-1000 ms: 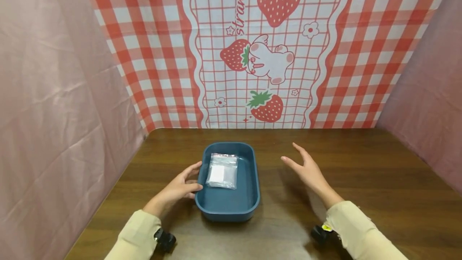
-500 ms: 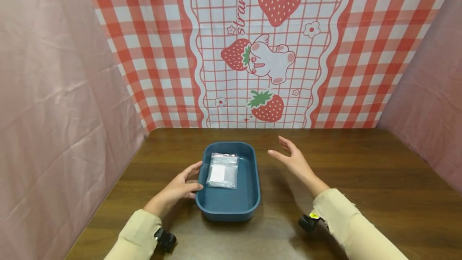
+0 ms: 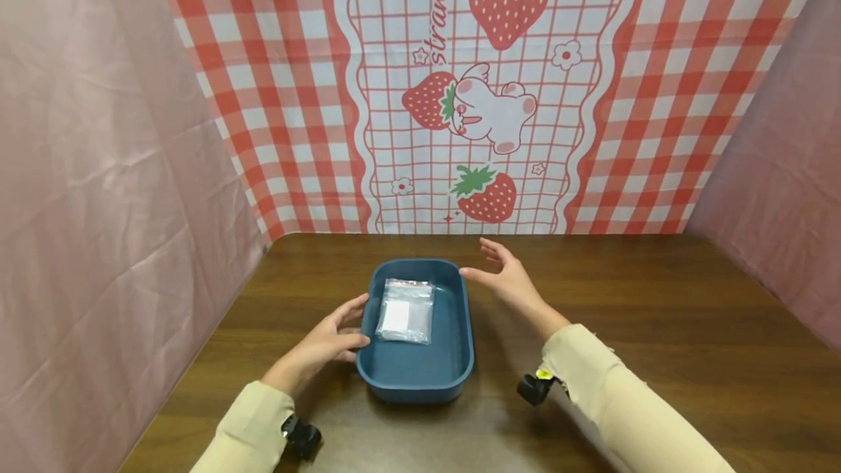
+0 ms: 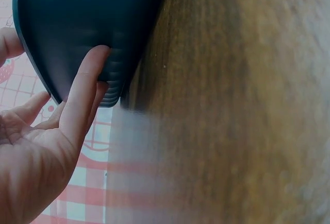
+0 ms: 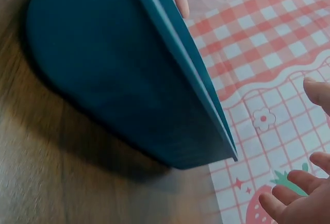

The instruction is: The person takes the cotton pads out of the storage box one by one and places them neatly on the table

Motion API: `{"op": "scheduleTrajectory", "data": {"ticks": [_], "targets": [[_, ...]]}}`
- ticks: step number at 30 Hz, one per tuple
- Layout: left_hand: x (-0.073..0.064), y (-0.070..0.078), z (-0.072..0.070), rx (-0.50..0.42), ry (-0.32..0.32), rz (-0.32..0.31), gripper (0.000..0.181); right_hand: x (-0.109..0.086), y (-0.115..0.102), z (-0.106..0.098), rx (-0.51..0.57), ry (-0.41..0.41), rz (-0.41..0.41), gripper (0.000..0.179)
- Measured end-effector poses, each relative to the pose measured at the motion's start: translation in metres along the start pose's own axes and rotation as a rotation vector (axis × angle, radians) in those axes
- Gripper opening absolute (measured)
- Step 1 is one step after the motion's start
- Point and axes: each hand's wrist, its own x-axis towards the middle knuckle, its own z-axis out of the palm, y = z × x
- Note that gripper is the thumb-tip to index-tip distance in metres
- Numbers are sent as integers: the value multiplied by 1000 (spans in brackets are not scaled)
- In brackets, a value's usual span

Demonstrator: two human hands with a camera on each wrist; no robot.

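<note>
A blue rectangular plastic bin stands on the wooden table in the head view. Inside it, toward the left, lies a flat pack of clear zip bags with a white label. My left hand touches the bin's left side; in the left wrist view its extended fingers lie against the outer wall, the thumb by the rim. My right hand hovers at the far right corner, fingers spread and holding nothing. In the right wrist view these fingers are apart from the bin's wall.
The brown wooden table reaches back to a red-and-white checked strawberry cloth. Pink cloth hangs at the left and right sides. A black camera sits at the left wrist, another at the right.
My right hand has moved left, from over the table at the right to the bin's far right corner. The left hand, the bin and the bags have stayed in place.
</note>
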Motion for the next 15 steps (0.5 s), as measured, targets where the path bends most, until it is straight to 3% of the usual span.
{"op": "scheduleTrajectory", "data": {"ticks": [15], "targets": [[-1,2,1,16,18,-9,75,21,-17,32,94,-42,39,74]]}}
